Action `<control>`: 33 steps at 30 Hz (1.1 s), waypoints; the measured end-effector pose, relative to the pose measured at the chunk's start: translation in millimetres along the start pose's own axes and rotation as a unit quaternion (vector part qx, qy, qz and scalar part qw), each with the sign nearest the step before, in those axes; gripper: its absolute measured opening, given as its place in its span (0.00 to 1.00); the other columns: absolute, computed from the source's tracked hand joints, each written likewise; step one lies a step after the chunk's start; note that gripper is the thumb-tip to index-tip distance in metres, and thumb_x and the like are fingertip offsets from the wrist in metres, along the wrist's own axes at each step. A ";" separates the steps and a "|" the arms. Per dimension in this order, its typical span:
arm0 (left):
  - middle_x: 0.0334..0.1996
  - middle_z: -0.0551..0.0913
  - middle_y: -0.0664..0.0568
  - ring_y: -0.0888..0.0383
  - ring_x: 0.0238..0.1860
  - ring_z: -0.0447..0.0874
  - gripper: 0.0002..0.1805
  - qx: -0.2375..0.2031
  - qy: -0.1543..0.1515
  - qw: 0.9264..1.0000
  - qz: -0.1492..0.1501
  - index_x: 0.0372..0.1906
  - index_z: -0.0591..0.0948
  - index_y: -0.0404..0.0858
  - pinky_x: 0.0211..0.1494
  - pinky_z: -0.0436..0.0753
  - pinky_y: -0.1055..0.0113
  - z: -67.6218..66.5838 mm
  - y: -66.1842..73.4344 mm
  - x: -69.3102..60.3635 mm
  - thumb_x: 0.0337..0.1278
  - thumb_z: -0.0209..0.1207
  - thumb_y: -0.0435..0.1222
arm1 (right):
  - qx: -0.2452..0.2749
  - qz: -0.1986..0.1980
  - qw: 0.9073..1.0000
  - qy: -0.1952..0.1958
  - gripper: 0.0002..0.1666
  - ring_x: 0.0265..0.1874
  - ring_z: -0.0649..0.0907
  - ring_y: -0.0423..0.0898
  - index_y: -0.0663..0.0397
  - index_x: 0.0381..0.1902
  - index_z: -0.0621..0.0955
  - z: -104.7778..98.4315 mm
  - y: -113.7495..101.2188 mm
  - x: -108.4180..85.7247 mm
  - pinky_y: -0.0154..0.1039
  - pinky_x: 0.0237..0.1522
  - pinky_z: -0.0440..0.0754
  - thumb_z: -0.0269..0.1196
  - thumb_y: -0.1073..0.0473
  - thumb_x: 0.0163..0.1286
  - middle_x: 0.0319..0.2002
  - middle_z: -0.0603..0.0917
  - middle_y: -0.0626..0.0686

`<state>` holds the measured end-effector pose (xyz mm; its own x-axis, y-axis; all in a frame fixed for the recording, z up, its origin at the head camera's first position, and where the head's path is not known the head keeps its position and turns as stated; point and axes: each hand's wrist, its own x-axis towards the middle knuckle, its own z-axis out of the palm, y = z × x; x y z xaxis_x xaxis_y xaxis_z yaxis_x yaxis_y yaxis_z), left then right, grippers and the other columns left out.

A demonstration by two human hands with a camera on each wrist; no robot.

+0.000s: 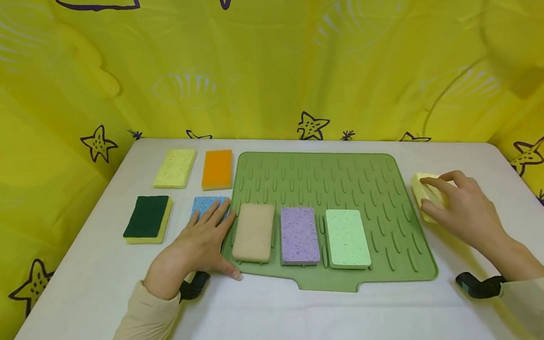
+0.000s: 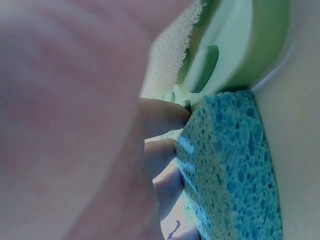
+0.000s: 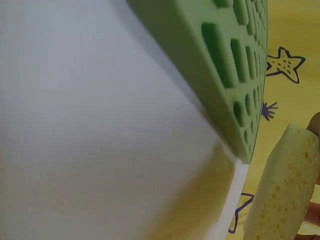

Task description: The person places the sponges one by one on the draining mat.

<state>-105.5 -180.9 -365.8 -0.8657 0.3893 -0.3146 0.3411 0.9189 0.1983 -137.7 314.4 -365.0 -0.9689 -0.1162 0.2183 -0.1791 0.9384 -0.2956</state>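
Observation:
My left hand point(image 1: 197, 249) lies spread with its fingers extended over a blue sponge point(image 1: 201, 203) beside the mat's left edge. In the left wrist view, those fingertips touch the top of the porous blue sponge point(image 2: 245, 165). My right hand point(image 1: 471, 214) pinches a pale yellow sponge point(image 1: 418, 191) between thumb and fingers at the mat's right edge. The right wrist view shows this sponge point(image 3: 285, 190) tilted, apparently raised off the table. On the green ridged mat point(image 1: 320, 180), a beige sponge point(image 1: 253, 232), a purple sponge point(image 1: 299, 235) and a mint-green sponge point(image 1: 347, 238) stand in a row.
Left of the mat lie a light yellow sponge point(image 1: 175, 168), an orange-topped sponge point(image 1: 217, 168) and a dark-green-topped sponge point(image 1: 147, 217). The white table point(image 1: 283, 324) meets a yellow patterned curtain point(image 1: 266, 86) at the back and sides.

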 end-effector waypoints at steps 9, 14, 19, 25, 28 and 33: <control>0.81 0.41 0.40 0.38 0.80 0.40 0.73 0.003 0.000 1.000 0.002 0.78 0.53 0.34 0.76 0.47 0.32 -0.7 -0.1 0.1 0.28 0.73 0.68 | 0.006 -0.025 1.000 0.011 0.26 0.50 0.72 0.68 0.55 0.59 0.79 3.1 -15.7 -5.9 0.62 0.25 0.73 0.62 0.56 0.63 0.54 0.73 0.67; 0.81 0.41 0.40 0.38 0.80 0.40 0.73 -0.001 -0.001 1.000 0.002 0.78 0.53 0.34 0.76 0.47 0.32 -0.1 -0.2 -0.2 0.28 0.72 0.68 | 0.007 -0.040 0.999 0.012 0.26 0.47 0.73 0.66 0.55 0.58 0.80 5.6 -23.6 -9.5 0.57 0.22 0.73 0.63 0.56 0.62 0.52 0.74 0.66; 0.81 0.41 0.40 0.38 0.80 0.40 0.73 0.003 -0.001 1.000 0.002 0.78 0.53 0.34 0.76 0.47 0.33 -0.4 -0.4 0.1 0.28 0.73 0.68 | 0.011 -0.049 0.999 0.013 0.26 0.45 0.73 0.64 0.55 0.58 0.80 6.2 -29.8 -13.2 0.47 0.20 0.70 0.64 0.56 0.62 0.52 0.74 0.66; 0.81 0.40 0.40 0.39 0.80 0.39 0.73 0.007 -0.002 1.000 0.003 0.78 0.53 0.34 0.76 0.47 0.33 -1.1 -0.1 1.1 0.28 0.72 0.68 | 0.015 -0.064 0.998 0.010 0.25 0.43 0.75 0.63 0.55 0.58 0.81 7.5 -40.8 -18.3 0.41 0.21 0.68 0.64 0.57 0.61 0.51 0.75 0.65; 0.81 0.41 0.40 0.38 0.80 0.40 0.73 0.006 -0.003 1.000 0.004 0.78 0.53 0.34 0.76 0.47 0.33 -0.6 -0.1 1.0 0.28 0.72 0.69 | 0.012 -0.074 0.997 0.008 0.25 0.43 0.76 0.61 0.55 0.57 0.81 8.7 -46.4 -20.8 0.43 0.22 0.70 0.65 0.58 0.60 0.50 0.76 0.63; 0.81 0.41 0.40 0.38 0.80 0.40 0.73 0.006 -0.004 1.000 0.003 0.78 0.53 0.34 0.76 0.47 0.32 -0.2 -0.1 0.5 0.28 0.72 0.69 | 0.008 -0.084 0.996 0.005 0.23 0.43 0.77 0.59 0.55 0.54 0.83 10.9 -52.2 -24.2 0.46 0.23 0.73 0.65 0.58 0.59 0.49 0.77 0.60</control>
<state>-106.1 -180.8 -365.8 -0.8610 0.3951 -0.3202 0.3503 0.9172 0.1899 -106.8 264.7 -365.0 -0.9232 -0.2677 0.2758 -0.3416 0.9003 -0.2697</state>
